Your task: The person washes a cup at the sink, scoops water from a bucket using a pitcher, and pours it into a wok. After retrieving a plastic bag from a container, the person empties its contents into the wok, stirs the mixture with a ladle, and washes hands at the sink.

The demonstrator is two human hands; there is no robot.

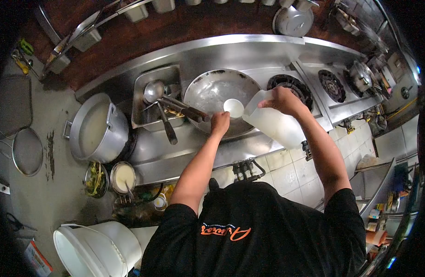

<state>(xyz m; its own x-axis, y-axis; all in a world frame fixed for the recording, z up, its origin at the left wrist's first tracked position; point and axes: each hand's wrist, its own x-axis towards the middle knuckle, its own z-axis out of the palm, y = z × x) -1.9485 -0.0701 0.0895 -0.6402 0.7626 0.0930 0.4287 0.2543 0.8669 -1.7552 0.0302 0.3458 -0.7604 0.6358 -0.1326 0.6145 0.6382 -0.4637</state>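
My left hand (pixel 220 123) pinches the rim of a small round white cup (pixel 233 107) and holds it above a wide metal wok (pixel 204 92). In my right hand (pixel 284 100) is a large translucent plastic jug (pixel 279 130), gripped near its top and tilted so that its mouth is close beside the cup. The jug looks cloudy white low down; I cannot tell whether liquid is flowing from it. Left of the wok, a ladle (pixel 154 91) and other long-handled tools rest over a rectangular steel pan (pixel 141 117).
A big pot (pixel 111 138) of pale liquid stands at the left, with a container of creamy liquid (pixel 124 177) and a bowl of greens (pixel 96 181) near it. Burners (pixel 331 86) lie right of the wok. A white bucket (pixel 97 249) sits at the lower left.
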